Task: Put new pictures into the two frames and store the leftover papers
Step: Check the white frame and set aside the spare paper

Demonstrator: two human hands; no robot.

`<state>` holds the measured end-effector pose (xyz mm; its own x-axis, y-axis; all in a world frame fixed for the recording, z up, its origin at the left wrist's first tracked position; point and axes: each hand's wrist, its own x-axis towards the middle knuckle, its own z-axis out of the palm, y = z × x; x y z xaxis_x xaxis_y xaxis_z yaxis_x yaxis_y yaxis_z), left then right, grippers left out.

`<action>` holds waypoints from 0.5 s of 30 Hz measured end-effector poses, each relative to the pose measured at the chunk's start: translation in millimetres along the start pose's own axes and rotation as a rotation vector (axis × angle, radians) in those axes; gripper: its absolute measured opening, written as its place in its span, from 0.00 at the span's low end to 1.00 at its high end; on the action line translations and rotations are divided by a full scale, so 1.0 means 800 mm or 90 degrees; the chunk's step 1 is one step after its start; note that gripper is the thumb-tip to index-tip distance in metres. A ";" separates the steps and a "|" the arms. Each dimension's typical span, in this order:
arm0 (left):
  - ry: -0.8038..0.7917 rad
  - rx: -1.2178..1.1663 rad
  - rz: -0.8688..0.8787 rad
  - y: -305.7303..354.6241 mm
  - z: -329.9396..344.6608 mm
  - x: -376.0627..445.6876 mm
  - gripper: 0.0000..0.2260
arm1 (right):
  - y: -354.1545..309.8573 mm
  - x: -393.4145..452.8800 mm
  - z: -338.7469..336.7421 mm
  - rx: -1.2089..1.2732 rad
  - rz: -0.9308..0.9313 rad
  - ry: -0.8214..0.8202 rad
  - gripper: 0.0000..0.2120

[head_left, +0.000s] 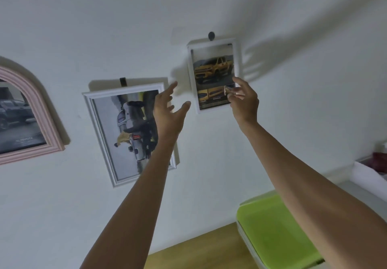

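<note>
Small white frame [213,76] hangs upright on wall, long axis vertical. Right hand [244,99] nearer, fingers loosely spread over its lower right corner, gripping nothing I can see. Left hand [169,109] open, just left of it, apart.

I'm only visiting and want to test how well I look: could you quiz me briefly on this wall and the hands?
1. True or false: the small white frame shows a yellow truck.
2. Which hand is closer to that frame? A) left hand B) right hand
3. What colour is the arched frame at the far left?

Key: 1 true. 2 B; its fingers reach the frame's lower right corner, while the left hand hangs open beside the large white frame. 3 pink.
</note>
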<state>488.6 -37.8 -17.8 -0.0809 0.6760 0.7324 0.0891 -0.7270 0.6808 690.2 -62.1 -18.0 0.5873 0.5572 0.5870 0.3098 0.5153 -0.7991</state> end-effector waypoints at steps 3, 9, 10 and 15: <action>-0.036 -0.010 -0.039 0.004 0.044 0.015 0.30 | 0.004 0.039 -0.016 -0.011 0.011 -0.006 0.24; -0.049 0.024 -0.032 -0.002 0.091 0.039 0.37 | 0.014 0.085 -0.017 0.000 0.028 -0.095 0.27; -0.051 0.042 -0.034 -0.003 0.096 0.041 0.37 | 0.015 0.089 -0.017 0.003 0.029 -0.097 0.26; -0.031 0.049 -0.055 -0.008 0.102 0.049 0.36 | 0.018 0.095 -0.020 -0.010 -0.012 -0.094 0.25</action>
<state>566.1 3.2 6.3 -0.0441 0.7416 0.6693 0.1600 -0.6561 0.7375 751.0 -22.4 12.9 0.4654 0.6372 0.6143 0.3325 0.5173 -0.7886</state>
